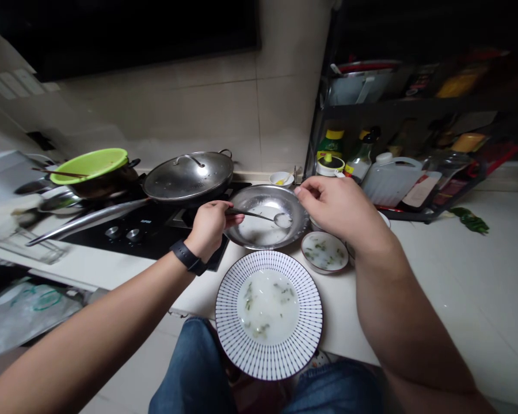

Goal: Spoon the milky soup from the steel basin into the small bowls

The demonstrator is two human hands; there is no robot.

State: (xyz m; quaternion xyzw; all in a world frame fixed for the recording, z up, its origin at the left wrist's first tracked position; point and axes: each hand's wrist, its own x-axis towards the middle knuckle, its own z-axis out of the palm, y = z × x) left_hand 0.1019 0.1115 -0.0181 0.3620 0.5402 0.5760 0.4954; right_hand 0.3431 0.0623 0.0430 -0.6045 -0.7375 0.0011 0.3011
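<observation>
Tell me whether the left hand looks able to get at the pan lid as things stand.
Probably yes: the left hand sits just in front of the steel pan lid with nothing between them, though it holds a metal ladle it would likely put down first.

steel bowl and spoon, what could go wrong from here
The metal spoon in the left hand may be wet, so lifting it away from the steel bowl could drip milky liquid onto the counter. The striped plate of thin white liquid seems to overhang the counter's edge, so a bump might tip it onto the jeans. The right hand is right by the bowl's rim and could knock it.
</observation>
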